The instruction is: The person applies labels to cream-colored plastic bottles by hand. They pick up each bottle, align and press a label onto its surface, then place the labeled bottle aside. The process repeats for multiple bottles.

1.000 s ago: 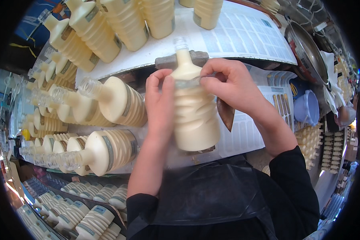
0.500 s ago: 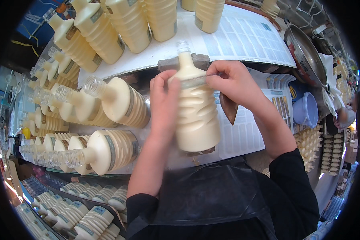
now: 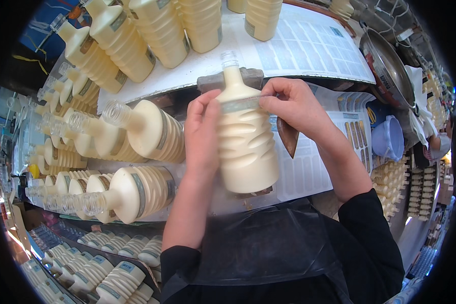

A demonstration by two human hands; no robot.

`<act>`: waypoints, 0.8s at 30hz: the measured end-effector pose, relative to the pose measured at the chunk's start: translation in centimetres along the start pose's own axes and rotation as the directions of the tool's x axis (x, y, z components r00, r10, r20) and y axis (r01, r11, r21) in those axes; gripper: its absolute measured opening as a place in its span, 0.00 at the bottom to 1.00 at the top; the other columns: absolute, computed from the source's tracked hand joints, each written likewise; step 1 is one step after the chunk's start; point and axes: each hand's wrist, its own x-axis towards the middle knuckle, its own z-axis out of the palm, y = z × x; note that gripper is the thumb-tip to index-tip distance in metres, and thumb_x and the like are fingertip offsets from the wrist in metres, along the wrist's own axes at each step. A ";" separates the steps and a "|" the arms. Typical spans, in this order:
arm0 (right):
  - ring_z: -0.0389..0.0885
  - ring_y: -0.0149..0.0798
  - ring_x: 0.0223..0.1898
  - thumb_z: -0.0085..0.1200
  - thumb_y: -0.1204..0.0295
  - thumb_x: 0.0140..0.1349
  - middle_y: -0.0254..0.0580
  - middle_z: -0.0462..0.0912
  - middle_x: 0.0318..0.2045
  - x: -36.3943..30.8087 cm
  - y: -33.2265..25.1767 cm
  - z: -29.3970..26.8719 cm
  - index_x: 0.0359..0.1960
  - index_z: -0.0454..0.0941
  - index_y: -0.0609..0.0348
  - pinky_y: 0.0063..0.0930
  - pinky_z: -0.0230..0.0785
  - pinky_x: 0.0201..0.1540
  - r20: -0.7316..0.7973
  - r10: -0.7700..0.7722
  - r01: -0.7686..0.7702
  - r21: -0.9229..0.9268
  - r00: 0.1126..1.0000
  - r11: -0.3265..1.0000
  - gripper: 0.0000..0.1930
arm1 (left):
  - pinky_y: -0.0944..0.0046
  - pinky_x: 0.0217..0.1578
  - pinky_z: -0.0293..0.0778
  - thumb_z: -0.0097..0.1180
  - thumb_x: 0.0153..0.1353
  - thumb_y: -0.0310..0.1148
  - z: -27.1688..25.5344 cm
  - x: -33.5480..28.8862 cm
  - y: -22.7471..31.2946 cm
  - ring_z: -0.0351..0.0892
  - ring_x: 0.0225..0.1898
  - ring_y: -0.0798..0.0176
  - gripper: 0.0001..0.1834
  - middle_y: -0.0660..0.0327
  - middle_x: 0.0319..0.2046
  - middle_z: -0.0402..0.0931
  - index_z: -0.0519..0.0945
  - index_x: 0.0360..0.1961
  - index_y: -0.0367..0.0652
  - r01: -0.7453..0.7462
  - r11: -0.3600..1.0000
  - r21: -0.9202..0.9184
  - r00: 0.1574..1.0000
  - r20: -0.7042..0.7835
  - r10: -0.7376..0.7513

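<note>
A cream bottle [image 3: 247,147] with a clear threaded neck and wavy ridges lies tilted in front of me, its neck pointing away. Across its shoulder runs a narrow grey-green label strip [image 3: 238,105]. My right hand [image 3: 291,106] pinches the strip's right end between thumb and fingers. Below that hand hangs a brown pointed flat piece [image 3: 287,137], seemingly tucked in the palm. My left hand [image 3: 201,134] is curled against the bottle's left shoulder, fingertips at the strip's left end; part of the grip is blurred.
Several similar bottles [image 3: 147,195] lie at the left, and others [image 3: 202,25] stand at the back. A grey block [image 3: 210,82] supports the bottle's neck. Label sheets [image 3: 309,167] lie at the right, beside a lilac bucket [image 3: 388,139] and a metal pan [image 3: 390,66]. Finished-looking bottles [image 3: 119,278] fill a lower crate.
My left hand has shifted slightly left, off the label's front toward the bottle's edge. The right hand keeps its pinch on the strip. My view has shifted a little.
</note>
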 end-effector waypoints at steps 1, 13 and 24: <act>0.75 0.19 0.30 0.60 0.70 0.62 0.28 0.81 0.27 0.0 0.0 0.0 0.33 0.81 0.63 0.17 0.67 0.32 -0.001 0.007 -0.007 0.000 1.000 1.000 0.08 | 0.66 0.55 0.73 0.56 0.73 0.35 0.1 0.0 0.0 0.74 0.51 0.69 0.16 0.63 0.53 0.74 0.77 0.56 0.40 0.011 1.000 0.025 1.000 -0.012 -0.011; 0.72 0.17 0.27 0.61 0.66 0.66 0.27 0.80 0.26 -0.5 1.0 -0.4 0.34 0.81 0.60 0.16 0.63 0.28 -0.001 0.094 -0.092 0.176 0.996 0.980 0.09 | 0.67 0.53 0.75 0.54 0.73 0.31 0.3 0.0 -0.2 0.76 0.49 0.70 0.16 0.59 0.52 0.77 0.76 0.59 0.39 0.000 1.000 -0.004 1.000 -0.019 0.000; 0.73 0.18 0.31 0.60 0.67 0.67 0.27 0.80 0.30 0.1 2.8 0.1 0.36 0.80 0.60 0.17 0.67 0.34 -0.068 0.011 -0.002 0.133 0.998 0.991 0.09 | 0.67 0.53 0.76 0.51 0.76 0.30 0.3 -0.3 -0.2 0.78 0.49 0.69 0.15 0.58 0.51 0.79 0.76 0.60 0.37 -0.029 0.998 -0.060 0.999 -0.020 0.028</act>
